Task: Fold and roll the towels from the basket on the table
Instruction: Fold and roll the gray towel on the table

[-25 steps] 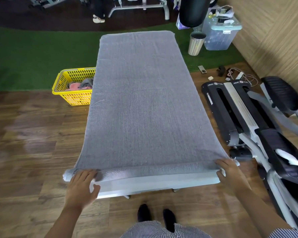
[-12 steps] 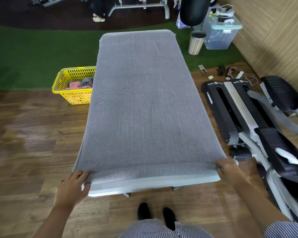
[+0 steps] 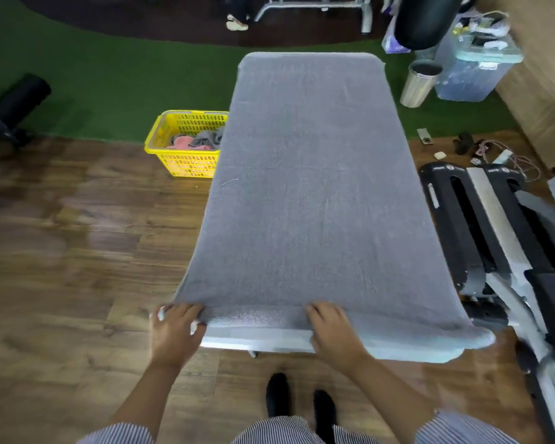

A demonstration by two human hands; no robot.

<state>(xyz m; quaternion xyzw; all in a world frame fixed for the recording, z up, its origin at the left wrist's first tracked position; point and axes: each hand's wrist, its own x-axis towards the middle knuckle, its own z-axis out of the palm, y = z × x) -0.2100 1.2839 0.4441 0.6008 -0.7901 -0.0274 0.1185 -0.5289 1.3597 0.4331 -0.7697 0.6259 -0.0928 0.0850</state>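
A large grey towel [image 3: 311,187] lies spread flat over the whole white table [image 3: 257,339], its near edge turned into a thin roll. My left hand [image 3: 173,330] grips the near left corner of that rolled edge. My right hand [image 3: 332,331] presses on the rolled edge near its middle, fingers curled over it. The near right corner of the towel hangs loose over the table's corner. A yellow basket [image 3: 186,163] stands on the floor left of the table, with pink and grey towels [image 3: 196,141] inside.
A black and silver exercise machine [image 3: 494,245] stands close on the right. A metal bin [image 3: 420,83] and a clear storage box [image 3: 474,68] sit at the far right. Small items and cables [image 3: 481,149] lie on the wooden floor. My feet [image 3: 298,397] are under the table's near edge.
My right hand has moved from the near right corner leftward to the middle of the rolled edge. My left hand stays at the left corner. The view has shifted to the left.
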